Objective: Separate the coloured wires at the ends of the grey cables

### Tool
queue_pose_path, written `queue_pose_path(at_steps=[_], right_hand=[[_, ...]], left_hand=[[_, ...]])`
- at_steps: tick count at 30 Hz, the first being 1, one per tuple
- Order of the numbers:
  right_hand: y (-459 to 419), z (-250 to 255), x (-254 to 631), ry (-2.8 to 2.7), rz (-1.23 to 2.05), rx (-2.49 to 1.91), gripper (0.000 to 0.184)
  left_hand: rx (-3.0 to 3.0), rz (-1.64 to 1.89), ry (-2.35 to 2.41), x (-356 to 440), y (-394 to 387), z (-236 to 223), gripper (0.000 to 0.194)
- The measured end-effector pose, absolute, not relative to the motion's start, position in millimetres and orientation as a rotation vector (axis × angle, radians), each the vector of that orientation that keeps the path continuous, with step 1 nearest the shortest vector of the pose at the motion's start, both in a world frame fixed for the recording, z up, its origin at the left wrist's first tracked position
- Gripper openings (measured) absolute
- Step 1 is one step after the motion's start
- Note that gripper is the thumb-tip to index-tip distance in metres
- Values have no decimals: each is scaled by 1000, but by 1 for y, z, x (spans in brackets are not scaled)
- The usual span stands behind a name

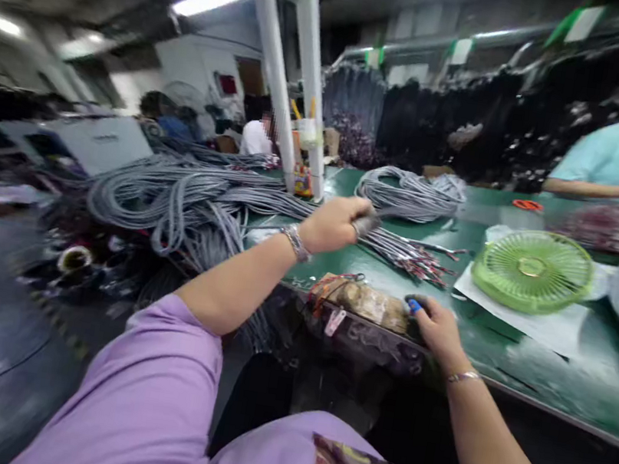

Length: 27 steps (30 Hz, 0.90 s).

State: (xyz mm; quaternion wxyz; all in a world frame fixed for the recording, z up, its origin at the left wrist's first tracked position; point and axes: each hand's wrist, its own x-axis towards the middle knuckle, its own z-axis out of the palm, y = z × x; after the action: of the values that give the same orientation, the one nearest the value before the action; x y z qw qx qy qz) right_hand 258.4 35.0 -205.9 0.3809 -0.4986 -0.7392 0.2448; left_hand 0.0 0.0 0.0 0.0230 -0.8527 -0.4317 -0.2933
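Observation:
My left hand (334, 225) is closed above a bundle of grey cables (284, 203) on the green table. Something grey covers its fingertips, and I cannot make out what the fingers hold. Past that hand, the stripped cable ends (418, 260) fan out with red, white and dark wires. My right hand (439, 330) is at the table's front edge, thumb and fingers together, with blue wrap on the thumb and a dark fingertip. It is beside the right end of a worn, tape-wrapped block (372, 303); any small thing in its fingers is hidden.
Grey cable coils (176, 193) are heaped on the left, and another coil (411, 194) lies at the back. A green fan (535, 270) rests on paper at right. White posts (313, 70) rise behind the table. A person (604, 164) in light blue sits across.

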Motion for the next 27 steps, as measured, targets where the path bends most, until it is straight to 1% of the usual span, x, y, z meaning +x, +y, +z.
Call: queue_pose_path(at_steps=[3, 5, 7, 9, 11, 13, 15, 17, 18, 20, 21, 23, 25, 26, 27], right_hand=[[39, -208, 264, -1893, 600, -1261, 37], [42, -209, 265, -1898, 612, -1273, 37], [42, -208, 263, -1884, 630, -1281, 37], [39, -205, 261, -1860, 641, -1287, 36], [35, -201, 259, -1858, 624, -1307, 33], [32, -197, 258, -1876, 580, -1339, 27], [30, -195, 258, -1903, 565, -1323, 22], [31, -195, 257, -1897, 579, -1301, 20], [32, -195, 258, -1879, 594, -1289, 20], [32, -196, 258, -1815, 617, -1268, 16], [31, -195, 257, -1772, 620, -1266, 14], [24, -195, 255, -1681, 600, -1270, 14], [4, -195, 248, -1570, 581, -1253, 19], [-10, -197, 242, -1428, 635, -1208, 21], [-28, -199, 234, -1407, 677, -1188, 22]], left_hand=[[-2726, -611, -1237, 20, -54, -24, 20], [-2778, -435, -1083, 34, -86, -39, 18], [-2833, -333, -890, 44, -115, -54, 15], [-2868, -338, -845, 49, -140, -69, 18], [-2911, -516, -998, 47, -159, -86, 24], [-3009, -808, -1298, 39, -174, -109, 31], [-3039, -1259, -1839, 26, -184, -139, 37], [-2807, -1809, -2426, 11, -194, -172, 46], [-2615, -2082, -2579, 4, -199, -188, 48], [-2267, -2533, -2619, -9, -209, -214, 46], [-2185, -2647, -2597, -15, -215, -224, 45], [-2177, -2709, -2576, -23, -223, -234, 45], [-2251, -2631, -2606, -28, -228, -238, 44], [-2295, -2563, -2638, -28, -228, -238, 44], [-2341, -2487, -2669, -29, -228, -238, 43]])
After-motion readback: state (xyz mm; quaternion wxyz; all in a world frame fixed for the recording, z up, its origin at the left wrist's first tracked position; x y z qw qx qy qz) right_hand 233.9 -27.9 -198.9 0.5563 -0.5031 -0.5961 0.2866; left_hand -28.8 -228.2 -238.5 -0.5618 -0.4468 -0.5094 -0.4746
